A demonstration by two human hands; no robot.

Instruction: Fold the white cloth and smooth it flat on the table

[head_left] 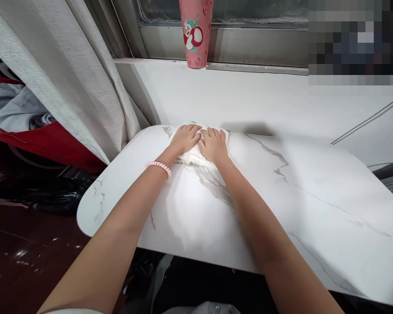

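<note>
Both arms reach forward across a white marble-patterned table [196, 218]. A soft white cloth [196, 157] lies crumpled near the table's far edge, partly hidden under my hands; its exact kind is hard to make out. My left hand [186, 138] rests flat on its left side, fingers stretched out, with a pink coiled band [159, 168] round the wrist. My right hand [214, 145] presses flat on the right side, fingers slightly spread. The fingertips of the two hands almost meet over the cloth.
A pink patterned cup [197, 37] stands on the window sill beyond the table. A pale curtain [85, 69] hangs at the left, beside a red bag [49, 146] with folded cloth. Thin cables [368, 120] run along the wall at the right.
</note>
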